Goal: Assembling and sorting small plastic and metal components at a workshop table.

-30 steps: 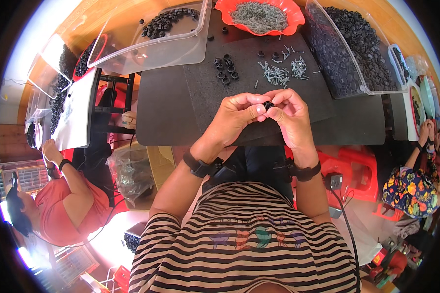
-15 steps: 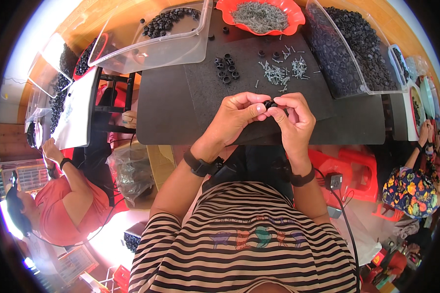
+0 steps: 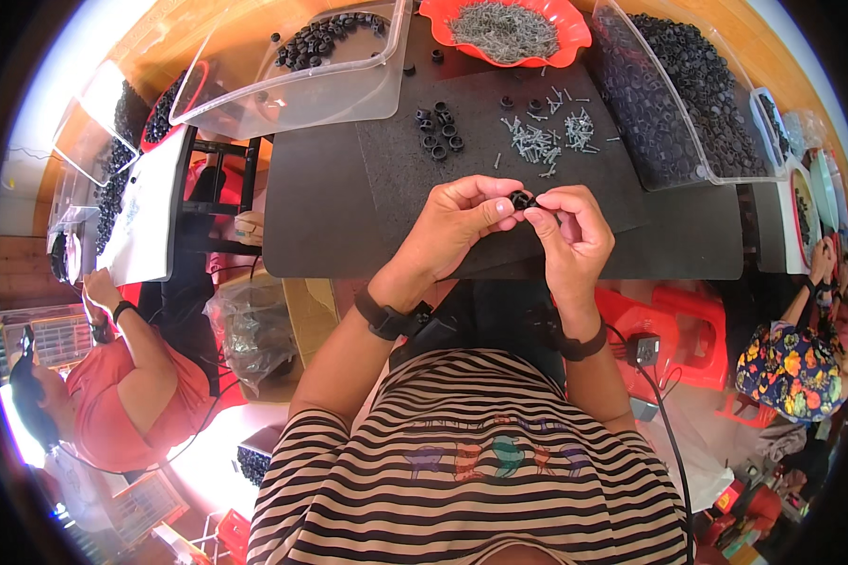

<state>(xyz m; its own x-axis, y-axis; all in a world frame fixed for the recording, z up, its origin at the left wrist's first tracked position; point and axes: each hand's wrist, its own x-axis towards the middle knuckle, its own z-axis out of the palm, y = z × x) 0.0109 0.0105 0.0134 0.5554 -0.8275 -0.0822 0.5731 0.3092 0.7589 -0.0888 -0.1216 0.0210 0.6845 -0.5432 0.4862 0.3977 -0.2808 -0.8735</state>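
Pinching one small black ring (image 3: pixel 520 199) between them, left hand (image 3: pixel 462 218) and right hand (image 3: pixel 570 231) meet fingertip to fingertip above the black mat (image 3: pixel 367 188). Beyond lie loose screws (image 3: pixel 548 139) (silvery), a cluster of black rings (image 3: pixel 439 132), an orange bowl (image 3: pixel 575 42), and clear bins (image 3: pixel 349 89).

An orange scalloped plastic bowl (image 3: pixel 575 42) of metal screws and a clear plastic tray (image 3: pixel 349 89) sit on the black surface (image 3: pixel 330 207).
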